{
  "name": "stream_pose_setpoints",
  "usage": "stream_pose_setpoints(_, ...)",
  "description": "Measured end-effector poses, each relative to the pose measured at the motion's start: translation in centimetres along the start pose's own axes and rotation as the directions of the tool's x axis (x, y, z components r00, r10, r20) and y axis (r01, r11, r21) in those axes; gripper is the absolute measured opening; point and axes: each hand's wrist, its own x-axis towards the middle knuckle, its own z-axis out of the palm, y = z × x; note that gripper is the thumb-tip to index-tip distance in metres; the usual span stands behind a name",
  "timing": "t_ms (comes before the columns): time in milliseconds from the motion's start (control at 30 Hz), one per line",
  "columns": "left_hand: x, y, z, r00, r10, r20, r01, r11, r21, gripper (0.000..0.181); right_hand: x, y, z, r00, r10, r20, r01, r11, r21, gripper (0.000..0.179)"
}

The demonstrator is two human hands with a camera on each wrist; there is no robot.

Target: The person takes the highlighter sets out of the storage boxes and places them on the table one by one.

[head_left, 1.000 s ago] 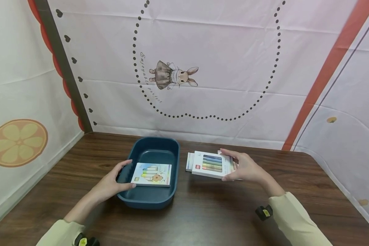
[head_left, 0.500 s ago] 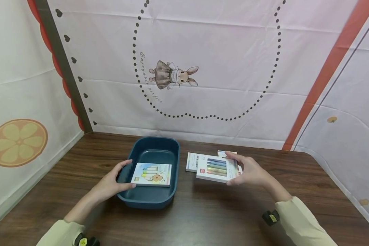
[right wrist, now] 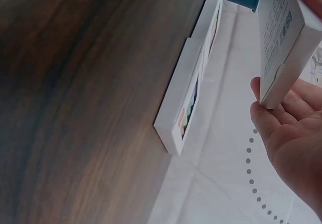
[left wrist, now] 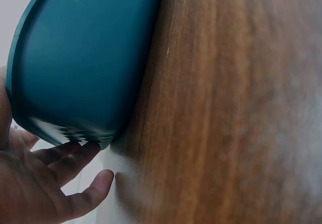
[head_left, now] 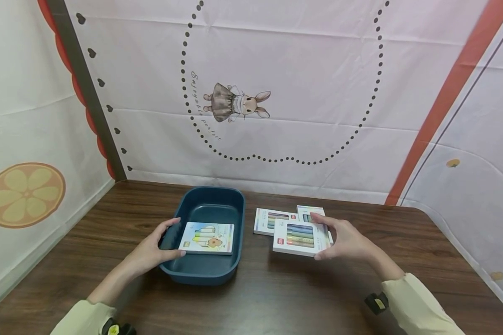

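Note:
My right hand (head_left: 345, 238) holds a white marker box (head_left: 299, 237) by its right end, thumb at the near side and fingers at the far side. Coloured markers show through its window. In the right wrist view the held marker box (right wrist: 282, 38) is raised off the table, its barcode side visible. My left hand (head_left: 148, 251) grips the left wall of a dark blue bin (head_left: 204, 277). In the left wrist view, fingertips of the left hand (left wrist: 40, 183) touch the outside of the bin (left wrist: 85, 63). A marker box with a pastel cover (head_left: 207, 237) lies inside the bin.
Two more white marker boxes lie on the wooden table (head_left: 272, 298) behind the held one: a left box (head_left: 264, 221) and a right box (head_left: 311, 210). A printed cloth (head_left: 318, 93) hangs along the table's back edge.
My right hand has drawn the held marker box towards me and slightly right, uncovering more of the two boxes behind. The left hand and the bin have stayed put.

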Motion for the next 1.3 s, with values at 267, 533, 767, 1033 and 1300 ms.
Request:
stream_pose_setpoints(267,0.1,-0.1,0.0,1.000,0.002,0.003,-0.002,1.000,-0.003,0.089,-0.3,0.8,0.5,0.999,-0.039,0.003,0.039,0.999,-0.034,0.096)
stream_pose_setpoints(533,0.0,0.0,0.0,1.000,-0.011,0.004,0.011,1.000,0.001,0.090,-0.6,1.0,0.8,0.998,-0.056,0.015,0.057,0.998,-0.016,0.096)
stream_pose_setpoints(767,-0.1,0.1,-0.1,1.000,-0.006,0.003,0.006,1.000,0.008,0.090,-0.6,1.2,1.2,0.998,-0.057,0.007,0.058,0.998,-0.040,0.095)
stream_pose_setpoints(1033,-0.1,0.1,0.0,1.000,-0.008,-0.003,0.008,1.000,0.005,0.090,-0.8,1.4,1.6,1.000,-0.013,0.024,0.015,0.998,-0.057,0.095)
stream_pose_setpoints(1300,0.0,0.1,0.0,1.000,-0.003,-0.007,0.003,1.000,0.001,0.090,-1.2,1.8,1.9,0.999,-0.003,0.037,0.007,0.993,-0.119,0.095)
